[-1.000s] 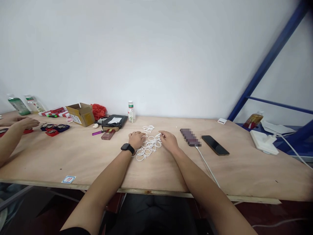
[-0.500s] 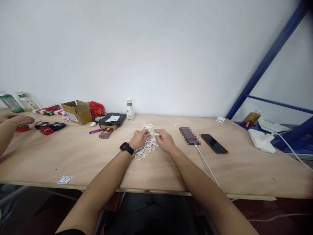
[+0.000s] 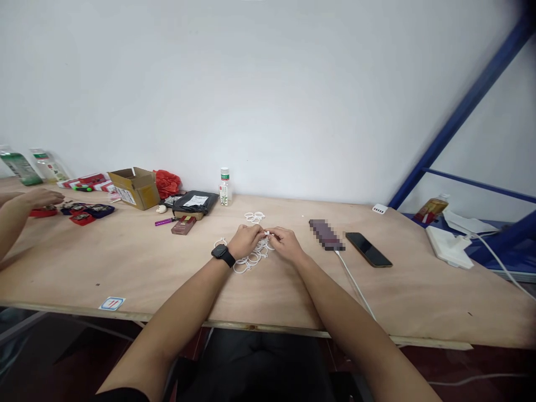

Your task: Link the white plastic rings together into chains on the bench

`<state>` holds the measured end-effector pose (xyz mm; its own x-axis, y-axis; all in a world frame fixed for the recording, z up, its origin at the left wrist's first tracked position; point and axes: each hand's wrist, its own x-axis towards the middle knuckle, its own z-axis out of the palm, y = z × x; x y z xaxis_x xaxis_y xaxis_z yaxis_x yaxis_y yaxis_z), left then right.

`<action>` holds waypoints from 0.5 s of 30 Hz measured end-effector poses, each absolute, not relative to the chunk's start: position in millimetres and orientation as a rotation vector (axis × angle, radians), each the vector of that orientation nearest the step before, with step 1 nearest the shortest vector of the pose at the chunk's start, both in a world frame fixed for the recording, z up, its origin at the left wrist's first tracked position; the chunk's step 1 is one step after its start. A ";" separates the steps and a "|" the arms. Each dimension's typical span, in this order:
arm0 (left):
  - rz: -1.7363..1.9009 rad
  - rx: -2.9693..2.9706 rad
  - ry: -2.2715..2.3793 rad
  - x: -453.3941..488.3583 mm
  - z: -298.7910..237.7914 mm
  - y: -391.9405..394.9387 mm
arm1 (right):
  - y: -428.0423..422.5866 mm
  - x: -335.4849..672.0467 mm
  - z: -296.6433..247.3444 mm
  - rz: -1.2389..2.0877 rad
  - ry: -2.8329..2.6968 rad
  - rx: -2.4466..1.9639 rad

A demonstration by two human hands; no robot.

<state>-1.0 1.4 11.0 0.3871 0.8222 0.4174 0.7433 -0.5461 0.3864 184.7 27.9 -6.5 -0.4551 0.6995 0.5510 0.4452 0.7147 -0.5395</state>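
My left hand (image 3: 245,241), with a black watch on its wrist, is closed in a pinch on a small white plastic ring (image 3: 267,233). From the other side the fingertips of my right hand (image 3: 286,243) are closed on the same ring, and most of it is hidden by my fingers. Under and just in front of my hands lies a loose pile of white plastic rings (image 3: 253,258) with small tabs. A few more rings (image 3: 254,218) lie behind my hands. One sticks out beside my left wrist.
A phone (image 3: 368,249) and a blurred-out device (image 3: 326,235) on a white cable lie to the right. Behind my left hand are a small dark-red box (image 3: 183,225), a black package (image 3: 195,202), a cardboard box (image 3: 134,187) and a bottle (image 3: 225,187). Another person's hand (image 3: 39,198) is at far left.
My hands have come together over the pile, and the fingers of both now meet at one white ring. The view has shifted slightly.
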 end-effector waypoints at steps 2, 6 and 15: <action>0.863 2.509 1.432 -1.1 9.9 2.1 | 28.0 185.2 -6.4 0.422 -2.138 -0.870; 0.831 2.519 1.455 -1.5 8.0 3.8 | 27.8 185.3 -6.1 0.395 -2.142 -0.885; 0.782 2.574 1.455 0.3 7.8 2.4 | 26.1 177.7 -4.4 0.377 -2.087 -0.954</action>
